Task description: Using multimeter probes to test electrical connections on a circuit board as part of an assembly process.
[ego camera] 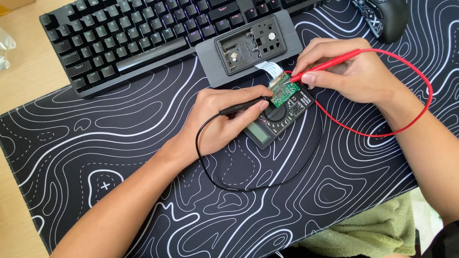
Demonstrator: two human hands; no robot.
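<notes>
My left hand [217, 119] grips a black test probe [244, 106], its tip at the left edge of a small green circuit board [284, 93]. My right hand [351, 69] pinches a red test probe [330, 64] whose tip touches the board's top right. The board rests on a black multimeter [275, 122] lying tilted on the mat. A white ribbon cable [269, 68] runs from the board toward a grey device casing [249, 45]. The black lead [248, 186] and the red lead [411, 114] loop over the mat.
A black desk mat [119, 157] with white wavy lines covers the wooden desk [19, 71]. A black keyboard [138, 33] lies at the back, a dark mouse [389, 16] at the top right. Green cloth [377, 229] shows at the bottom right.
</notes>
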